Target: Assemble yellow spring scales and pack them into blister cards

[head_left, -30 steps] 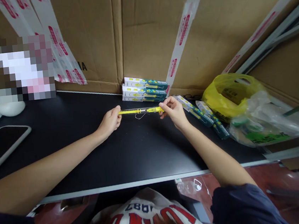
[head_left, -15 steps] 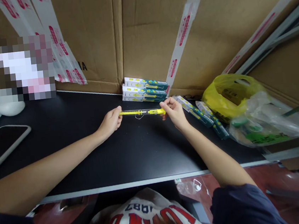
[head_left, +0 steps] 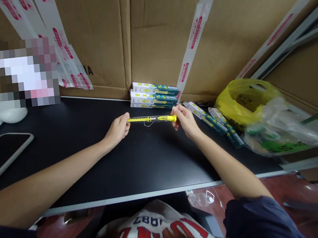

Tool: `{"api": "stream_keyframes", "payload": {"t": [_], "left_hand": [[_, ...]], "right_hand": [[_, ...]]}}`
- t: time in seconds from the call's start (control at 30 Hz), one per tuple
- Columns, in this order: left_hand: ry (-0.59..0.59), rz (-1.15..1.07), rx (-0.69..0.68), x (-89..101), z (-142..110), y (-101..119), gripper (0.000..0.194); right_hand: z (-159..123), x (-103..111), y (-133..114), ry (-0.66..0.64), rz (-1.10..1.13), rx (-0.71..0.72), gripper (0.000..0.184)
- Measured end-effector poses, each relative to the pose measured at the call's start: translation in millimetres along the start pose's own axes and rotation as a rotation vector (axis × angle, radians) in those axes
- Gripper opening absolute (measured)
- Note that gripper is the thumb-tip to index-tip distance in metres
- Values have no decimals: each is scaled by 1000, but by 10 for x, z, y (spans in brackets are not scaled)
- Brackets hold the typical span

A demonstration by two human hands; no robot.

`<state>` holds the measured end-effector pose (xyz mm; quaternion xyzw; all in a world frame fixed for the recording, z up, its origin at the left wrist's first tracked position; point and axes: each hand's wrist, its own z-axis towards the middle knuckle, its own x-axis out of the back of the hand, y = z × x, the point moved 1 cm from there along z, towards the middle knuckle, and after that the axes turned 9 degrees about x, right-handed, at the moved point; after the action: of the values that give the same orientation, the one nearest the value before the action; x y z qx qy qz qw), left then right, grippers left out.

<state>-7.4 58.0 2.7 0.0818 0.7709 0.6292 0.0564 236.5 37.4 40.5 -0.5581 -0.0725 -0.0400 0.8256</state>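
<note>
A clear tubular spring scale [head_left: 156, 118] with yellow inner parts lies level between my two hands, above the black tabletop. My left hand [head_left: 118, 128] pinches its left end between thumb and fingers. At the other end, the thumb and fingers of my right hand [head_left: 186, 120] are on the yellow end cap [head_left: 172, 118]. A thin curved metal hook [head_left: 148, 124] shows just below the tube's middle. Beyond the hands, small printed boxes [head_left: 154, 96] stand stacked against the cardboard, with a picture of a similar scale on them.
Two more printed boxes [head_left: 208, 118] lie right of my right hand. Beside them are a yellow plastic bag [head_left: 230, 96] and a clear bag [head_left: 279, 125]. A phone-like device [head_left: 6, 154] and a white rounded object [head_left: 13, 114] sit at left. Cardboard [head_left: 161, 31] walls the back.
My right thumb and fingers have shifted slightly on the end cap, so more of its yellow shows. My left hand and the scale stay nearly in place.
</note>
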Motion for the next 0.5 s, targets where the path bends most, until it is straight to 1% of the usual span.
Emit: {"api": "stream_keyframes", "payload": {"t": [0.13,0.23,0.4,0.5], "left_hand": [[32,-29,24,14,15,0,34],[42,-54,31,13,20,3,34],[43,-66,24,11,13,11,34],[40,-55,20,6,2,16,34]], "right_hand": [[-2,-10,-18,-56,98,-16,32],[-5,-15,-18,-89,144,1,31],[5,-15,6,-116,126,56,33],[13,-10,23,-122,88,59,35]]}}
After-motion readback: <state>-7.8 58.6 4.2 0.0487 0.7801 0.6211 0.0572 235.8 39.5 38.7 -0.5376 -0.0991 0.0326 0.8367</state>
